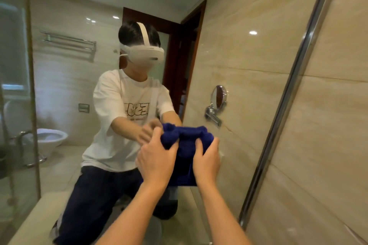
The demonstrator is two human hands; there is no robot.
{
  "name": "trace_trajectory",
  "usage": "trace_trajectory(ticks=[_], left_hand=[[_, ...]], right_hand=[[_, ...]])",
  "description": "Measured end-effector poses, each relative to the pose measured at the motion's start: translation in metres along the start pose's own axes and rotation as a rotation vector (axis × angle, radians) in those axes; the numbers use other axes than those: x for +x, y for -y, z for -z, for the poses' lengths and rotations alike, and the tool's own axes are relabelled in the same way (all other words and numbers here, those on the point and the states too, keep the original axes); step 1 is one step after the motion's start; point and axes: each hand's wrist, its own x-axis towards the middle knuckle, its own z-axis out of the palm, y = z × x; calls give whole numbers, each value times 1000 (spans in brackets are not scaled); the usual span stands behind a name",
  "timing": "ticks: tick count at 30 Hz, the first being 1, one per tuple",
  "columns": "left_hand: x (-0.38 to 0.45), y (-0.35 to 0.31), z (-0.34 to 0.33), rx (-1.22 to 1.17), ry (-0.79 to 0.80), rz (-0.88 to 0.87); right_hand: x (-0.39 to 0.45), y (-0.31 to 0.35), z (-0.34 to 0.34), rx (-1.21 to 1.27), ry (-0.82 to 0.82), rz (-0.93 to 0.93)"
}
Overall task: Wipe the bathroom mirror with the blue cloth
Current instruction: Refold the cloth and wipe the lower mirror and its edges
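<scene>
Both hands gripped a bunched blue cloth [186, 141] and held it against the bathroom mirror [229, 49], low and right of the middle of the glass. The cloth was a deep blue, thick and nubby like terry, crumpled into soft folds at the top, with a flatter flap hanging down between the wrists. The left hand [157, 157] had its fingers curled over the cloth's left side, thumb tucked into a fold. The right hand [207, 157] clutched the right side in the same way, fingers bent over the edge and knuckles raised.

The mirror was a large smooth pane bounded on the right by a straight, polished chrome frame strip [286, 101] that ran at a slant through the view. Beyond the strip, glossy beige wall tiles [328, 125] with faint veining caught the ceiling lights.

In the glass showed the person's reflection [123, 109], in a white printed T-shirt, dark trousers and a white headset, kneeling on a pale stone worktop [35, 219]. Also reflected were a round chrome shaving mirror [218, 97] on a jointed arm, a metal towel rack [69, 42], a white ceramic toilet [50, 138] and a dark wooden door frame [191, 45].
</scene>
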Motion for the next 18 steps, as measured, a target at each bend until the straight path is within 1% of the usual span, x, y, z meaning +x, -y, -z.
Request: trace_trajectory(ticks=[2,5,7,8,10,12,15,18], left_hand=[[-35,35,-14,19,81,177],[-71,66,-25,10,192,415],[-88,80,-24,-44,242,523],[-94,87,-22,-73,240,554],[-97,96,-16,-120,202,575],[-90,95,-11,-144,149,557],[-75,72,-2,-219,66,479],[-56,40,9,-336,22,372]], right_hand=[[-28,-37,-7,-82,104,-144],[-58,-86,-13,-205,267,-369],[-74,-103,-14,-223,340,-459],[-80,-107,-14,-227,361,-472],[-85,-101,-11,-211,346,-427],[-80,-85,-5,-138,303,-356],[-67,-53,12,48,235,-224],[-50,-16,31,180,141,-88]])
